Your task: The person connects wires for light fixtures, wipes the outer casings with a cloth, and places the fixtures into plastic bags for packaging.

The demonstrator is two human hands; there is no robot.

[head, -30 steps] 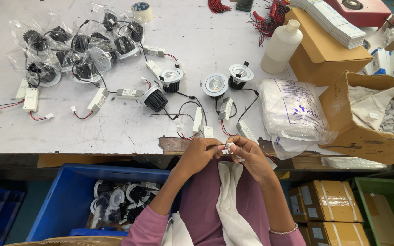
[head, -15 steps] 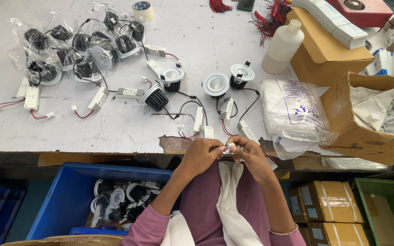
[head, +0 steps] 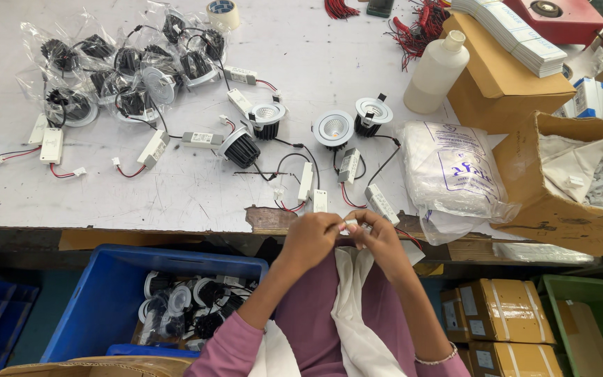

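- Worktop [head: 176,188]: pale, scuffed surface filling the upper view; its near edge, chipped at the middle, runs just above both hands.
- Blue crate [head: 106,293]: under the near edge at left, holding bagged lamps, apparently as a collecting bin within reach.
- Cardboard box [head: 560,202]: at the right edge, open and tilted toward the person, with white parts inside.
- Plastic bag [head: 451,174]: lying beside the box, near the worktop's near right corner.
- Bagged lamps [head: 120,77]: heaped at the far left corner, apart from the loose ones.
- Loose lamps [head: 334,129]: at mid-worktop, faces up, wires trailing to white drivers [head: 382,204] toward the near edge.
- Left hand [head: 312,241] and right hand [head: 378,237]: fingertips meeting just below the near edge, over the lap.
- White connector [head: 349,225]: pinched between both hands' fingertips, largely hidden; its long axis appears to run left–right, though its facing cannot be told. Held close, probably for fine fingertip work.
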